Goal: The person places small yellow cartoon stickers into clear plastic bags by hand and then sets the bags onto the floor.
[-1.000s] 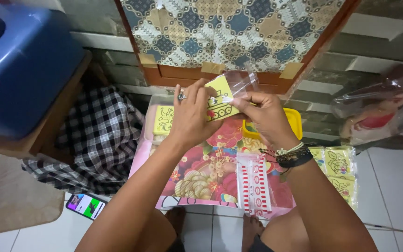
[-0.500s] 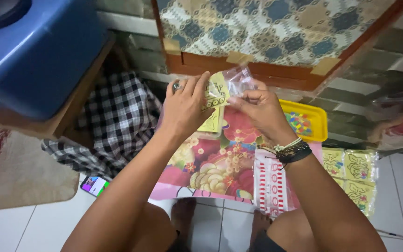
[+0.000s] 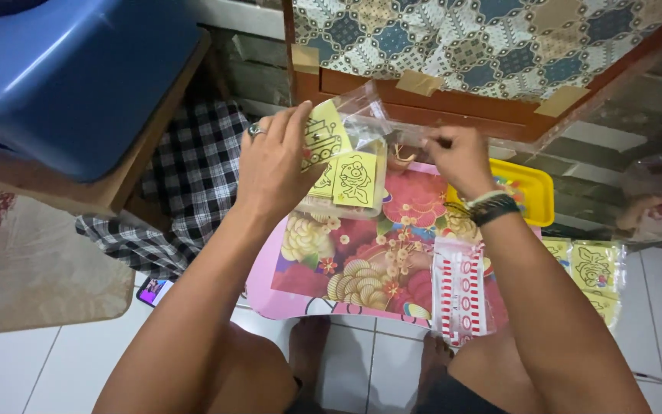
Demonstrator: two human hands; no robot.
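Risk: yellow card [image 3: 322, 138] could slip from clear bag [image 3: 362, 115] | left hand [image 3: 273, 165] pinches both above desk [image 3: 362, 261] | right hand [image 3: 457, 157] clenched (contents unclear), bag mouth unsupported

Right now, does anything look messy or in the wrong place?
A few things do. A phone lies on the floor tiles, half under a crumpled checked cloth. The strip of red-and-white packets hangs over the front edge of the flowered tray. Nothing looks spilled or broken.
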